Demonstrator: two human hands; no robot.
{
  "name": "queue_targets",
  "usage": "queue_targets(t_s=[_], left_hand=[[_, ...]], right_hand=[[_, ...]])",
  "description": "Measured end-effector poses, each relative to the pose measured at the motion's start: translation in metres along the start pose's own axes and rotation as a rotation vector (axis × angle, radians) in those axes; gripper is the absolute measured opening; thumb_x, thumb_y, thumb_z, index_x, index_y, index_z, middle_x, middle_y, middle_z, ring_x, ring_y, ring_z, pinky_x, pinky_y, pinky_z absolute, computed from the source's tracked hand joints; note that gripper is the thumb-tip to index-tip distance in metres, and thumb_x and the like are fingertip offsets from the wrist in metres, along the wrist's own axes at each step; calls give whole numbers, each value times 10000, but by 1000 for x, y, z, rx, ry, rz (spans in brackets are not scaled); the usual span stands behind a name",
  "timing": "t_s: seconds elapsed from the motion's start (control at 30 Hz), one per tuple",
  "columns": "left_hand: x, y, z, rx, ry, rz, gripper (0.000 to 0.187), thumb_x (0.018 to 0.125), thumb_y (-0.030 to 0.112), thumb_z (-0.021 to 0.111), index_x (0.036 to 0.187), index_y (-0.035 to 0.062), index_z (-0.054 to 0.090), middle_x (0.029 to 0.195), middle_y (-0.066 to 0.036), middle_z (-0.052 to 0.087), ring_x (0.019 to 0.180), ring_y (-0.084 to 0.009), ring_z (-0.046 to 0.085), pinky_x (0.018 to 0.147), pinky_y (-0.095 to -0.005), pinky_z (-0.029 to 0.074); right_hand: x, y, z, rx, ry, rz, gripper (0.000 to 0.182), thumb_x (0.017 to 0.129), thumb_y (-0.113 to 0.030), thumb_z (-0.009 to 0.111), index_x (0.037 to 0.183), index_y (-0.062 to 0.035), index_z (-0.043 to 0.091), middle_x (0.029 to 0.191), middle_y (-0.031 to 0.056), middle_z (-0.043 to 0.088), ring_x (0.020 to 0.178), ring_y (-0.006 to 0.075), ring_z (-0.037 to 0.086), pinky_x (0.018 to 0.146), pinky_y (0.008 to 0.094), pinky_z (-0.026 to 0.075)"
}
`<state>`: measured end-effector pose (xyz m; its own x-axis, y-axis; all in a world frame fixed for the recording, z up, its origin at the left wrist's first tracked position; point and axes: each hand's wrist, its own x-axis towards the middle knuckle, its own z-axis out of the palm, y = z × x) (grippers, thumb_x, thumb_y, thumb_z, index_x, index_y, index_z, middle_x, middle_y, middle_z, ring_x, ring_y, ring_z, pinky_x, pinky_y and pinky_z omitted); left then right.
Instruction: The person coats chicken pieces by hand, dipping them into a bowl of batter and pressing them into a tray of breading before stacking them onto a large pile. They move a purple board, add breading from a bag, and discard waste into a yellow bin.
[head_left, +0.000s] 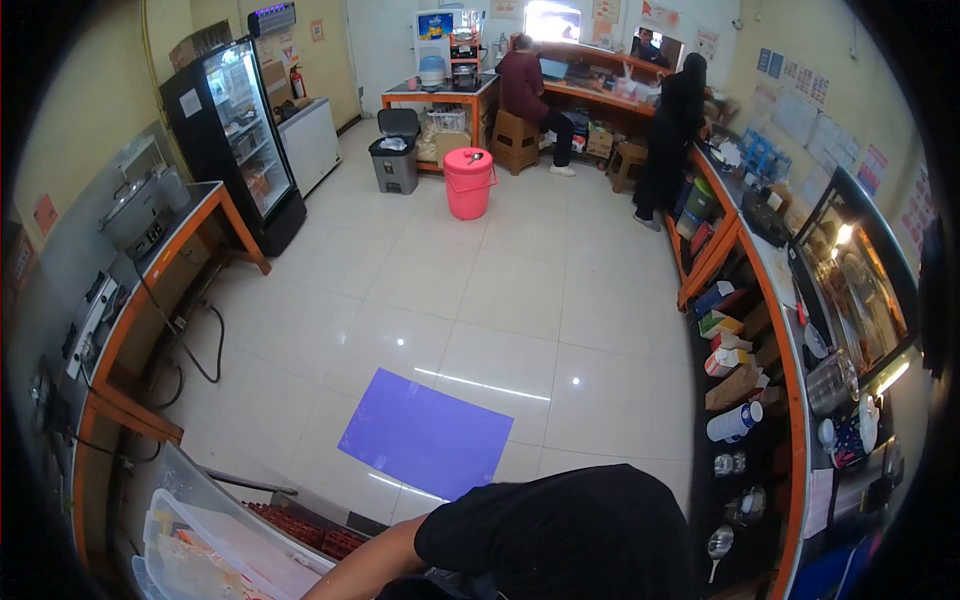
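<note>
At the bottom edge, a black-clothed shoulder and back [570, 530] fill the near view. A bare forearm [375, 560] runs from the short sleeve down to the lower left, and its hand is cut off by the frame's edge. Neither my left hand nor my right hand shows. Nearest to the forearm are a translucent plastic bin [215, 500] with orange and white contents and a dark red slatted crate [300, 528].
A purple sheet [430, 432] lies on the tiled floor. Farther off stand a pink lidded bucket [468, 190] and a grey bin [393, 165]. Counters line both sides, with a lit display case [850, 265] at right. One person [522, 85] sits; another [680, 130] stands.
</note>
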<state>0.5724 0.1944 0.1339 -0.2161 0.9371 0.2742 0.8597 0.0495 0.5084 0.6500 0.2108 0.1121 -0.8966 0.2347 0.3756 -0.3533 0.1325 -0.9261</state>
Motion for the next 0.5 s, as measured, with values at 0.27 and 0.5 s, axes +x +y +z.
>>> queue_targets(t_s=[0.27,0.5], left_hand=[[12,-22,3,-10,105,-55,356,717,235,670,1041,91,640,1039,-69,636,987,-258,592,841,-448,461],[-27,-59,-73,171,449,-214,349,732,238,662,1047,89,637,1036,-69,639,980,-254,595,840,-440,463]], right_hand=[[-16,8,22,74,-70,-25,317,932,-196,540,1182,0,533,1100,175,593,1024,236,569,906,356,456],[-238,65,-43,-265,676,207,302,912,-250,559,1125,-37,572,1088,140,622,990,278,592,855,399,487]])
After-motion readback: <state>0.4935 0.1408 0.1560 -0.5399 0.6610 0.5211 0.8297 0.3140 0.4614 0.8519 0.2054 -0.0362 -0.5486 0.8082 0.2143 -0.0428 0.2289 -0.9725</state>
